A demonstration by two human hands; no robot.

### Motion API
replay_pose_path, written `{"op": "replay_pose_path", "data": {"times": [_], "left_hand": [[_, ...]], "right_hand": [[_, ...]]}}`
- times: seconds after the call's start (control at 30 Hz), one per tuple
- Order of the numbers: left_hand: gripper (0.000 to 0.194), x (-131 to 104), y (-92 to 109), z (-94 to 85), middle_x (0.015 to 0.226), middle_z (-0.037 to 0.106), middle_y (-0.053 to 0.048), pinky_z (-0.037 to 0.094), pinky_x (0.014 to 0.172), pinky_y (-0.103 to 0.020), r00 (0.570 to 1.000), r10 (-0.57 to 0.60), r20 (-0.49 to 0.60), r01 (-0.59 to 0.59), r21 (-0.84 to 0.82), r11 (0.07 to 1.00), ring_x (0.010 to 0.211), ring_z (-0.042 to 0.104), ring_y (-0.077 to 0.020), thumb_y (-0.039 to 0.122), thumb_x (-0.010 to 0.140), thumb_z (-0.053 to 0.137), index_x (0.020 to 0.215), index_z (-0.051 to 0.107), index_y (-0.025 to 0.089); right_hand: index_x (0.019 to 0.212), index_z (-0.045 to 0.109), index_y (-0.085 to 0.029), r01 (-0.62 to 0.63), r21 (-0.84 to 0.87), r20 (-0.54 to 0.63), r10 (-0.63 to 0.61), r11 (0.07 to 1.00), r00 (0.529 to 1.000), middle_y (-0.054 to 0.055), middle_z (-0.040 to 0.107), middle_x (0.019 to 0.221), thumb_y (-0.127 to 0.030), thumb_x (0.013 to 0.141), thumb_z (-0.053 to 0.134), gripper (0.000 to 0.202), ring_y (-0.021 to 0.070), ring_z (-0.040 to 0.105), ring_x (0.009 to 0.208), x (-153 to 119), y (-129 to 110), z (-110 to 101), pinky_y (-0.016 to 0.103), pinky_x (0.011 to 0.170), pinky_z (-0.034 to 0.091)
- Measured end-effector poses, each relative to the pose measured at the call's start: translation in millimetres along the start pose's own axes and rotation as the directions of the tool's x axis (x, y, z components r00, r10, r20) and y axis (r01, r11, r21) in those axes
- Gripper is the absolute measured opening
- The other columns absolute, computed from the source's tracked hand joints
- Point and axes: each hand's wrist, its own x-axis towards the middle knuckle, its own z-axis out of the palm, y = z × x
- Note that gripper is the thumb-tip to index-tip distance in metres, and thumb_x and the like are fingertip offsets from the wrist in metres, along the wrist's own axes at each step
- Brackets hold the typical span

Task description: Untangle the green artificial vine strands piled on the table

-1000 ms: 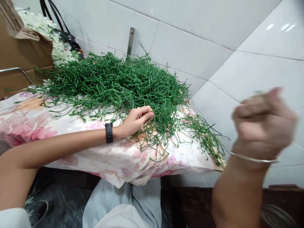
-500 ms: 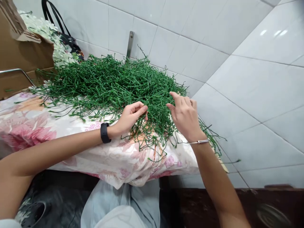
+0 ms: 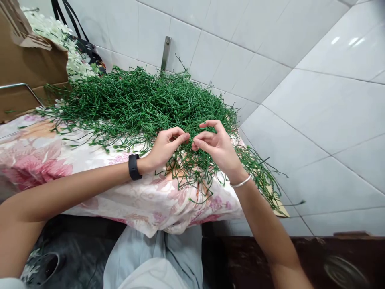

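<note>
A big heap of thin green artificial stems (image 3: 144,100) with small budded tips lies on a flowered cloth (image 3: 120,200). In front of the heap, my left hand (image 3: 170,146) has thumb and forefinger pinched together. My right hand (image 3: 218,148) faces it, fingertips almost meeting the left ones. Its thumb presses toward the curled fingers while the forefinger stays raised and bent. Whatever is between either hand's fingertips is too small to tell against the green behind. Loose stems hang below both hands toward the cloth's front edge.
A cardboard box (image 3: 36,68) stands at the left, beside white artificial flowers (image 3: 80,64) and a dark bag (image 3: 90,52). Tiled walls (image 3: 228,24) close off the back and right. More green stems (image 3: 261,172) lie on a pale board at right.
My right hand has moved left, up to my left hand, and its spread thumb and fingers have closed into a pinch. My left hand has barely moved.
</note>
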Motion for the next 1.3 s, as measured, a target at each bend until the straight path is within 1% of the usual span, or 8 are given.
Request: {"op": "replay_pose_path", "data": {"times": [0.1,0.23,0.37,0.6,0.8,1.03,1.17,1.3], "left_hand": [[0.023,-1.6,0.7,-0.8,0.064,0.047,0.002,0.031,0.059,-0.023,0.998,0.04,0.05,-0.044,0.087,0.995,0.061,0.04,-0.0092,0.033,0.082,0.048,0.067,0.05,0.015],[0.025,-3.9,5.2,-2.0,0.065,0.044,0.002,0.03,0.061,-0.023,0.984,0.071,0.163,-0.093,0.131,0.987,0.063,0.039,-0.0094,0.03,0.086,0.042,0.066,0.046,0.015],[0.027,-5.5,9.1,-0.7,0.062,0.035,0.003,0.027,0.056,-0.022,0.951,0.06,0.303,-0.073,0.031,0.997,0.059,0.033,-0.0088,0.031,0.086,0.041,0.064,0.04,0.016],[0.032,-7.7,12.8,3.8,0.059,0.028,0.004,0.023,0.051,-0.022,0.958,0.025,0.286,-0.026,-0.002,1.0,0.055,0.026,-0.0081,0.035,0.085,0.042,0.06,0.033,0.016],[0.03,-7.9,13.3,1.3,0.06,0.033,0.003,0.022,0.051,-0.023,0.965,0.012,0.261,-0.026,0.049,0.998,0.055,0.028,-0.0083,0.034,0.086,0.04,0.062,0.04,0.016],[0.032,-3.0,10.0,-1.7,0.065,0.047,0.001,0.033,0.057,-0.022,0.949,-0.11,0.296,0.2,-0.295,0.934,0.058,0.04,-0.0081,0.04,0.084,0.042,0.066,0.049,0.015],[0.028,-4.3,11.9,-3.2,0.06,0.04,0.003,0.029,0.055,-0.021,0.937,-0.06,0.345,0.149,-0.237,0.96,0.056,0.036,-0.0066,0.035,0.077,0.057,0.061,0.048,0.014],[0.026,-6.0,14.0,-2.8,0.06,0.042,0.003,0.03,0.057,-0.022,0.933,-0.031,0.357,0.116,-0.22,0.969,0.059,0.037,-0.0071,0.031,0.079,0.055,0.06,0.052,0.013]], "right_hand": [[0.096,0.035,-0.024,-0.165,0.141,0.109,0.151,0.976,0.983,-0.006,0.047,0.065,-0.023,0.075,0.058,0.03,0.0055,0.045,0.053,0.1,-2.7,-3.1,0.019,0.046,0.035],[0.098,0.041,-0.022,-0.262,0.247,0.185,0.22,0.933,0.958,-0.006,0.046,0.064,-0.021,0.073,0.06,0.031,0.003,0.035,0.048,0.0,-4.8,-4.2,0.017,0.043,0.022],[0.084,0.043,-0.02,-0.289,0.463,0.037,0.308,0.838,0.951,-0.007,0.041,0.057,-0.032,0.069,0.062,0.026,0.0025,0.027,0.042,-1.1,-3.5,4.7,0.019,0.04,0.014],[0.063,0.036,-0.02,-0.191,0.593,-0.128,0.326,0.782,0.937,-0.008,0.026,0.048,-0.045,0.071,0.058,0.034,0.004,0.021,0.039,1.6,-7.0,12.4,0.021,0.04,0.015],[0.059,0.032,-0.021,-0.098,0.521,-0.165,0.213,0.848,0.963,-0.007,0.017,0.051,-0.045,0.073,0.057,0.037,0.0054,0.018,0.042,7.6,-7.8,14.6,0.023,0.042,0.016],[0.063,0.035,-0.021,-0.057,0.313,-0.147,0.108,0.948,0.983,-0.007,0.018,0.052,-0.057,0.077,0.047,0.04,0.0047,0.012,0.041,8.9,-12.9,18.7,0.024,0.041,0.008],[0.064,0.036,-0.022,-0.101,0.311,-0.159,0.157,0.945,0.975,-0.006,0.019,0.051,-0.067,0.076,0.034,0.047,0.0056,0.014,0.04,6.8,-12.8,12.8,0.024,0.04,0.009],[0.059,0.038,-0.022,-0.117,0.29,-0.182,0.175,0.95,0.968,-0.006,0.016,0.05,-0.071,0.074,0.029,0.052,0.0068,0.016,0.039,6.4,-10.8,9.1,0.025,0.039,0.013]]}}
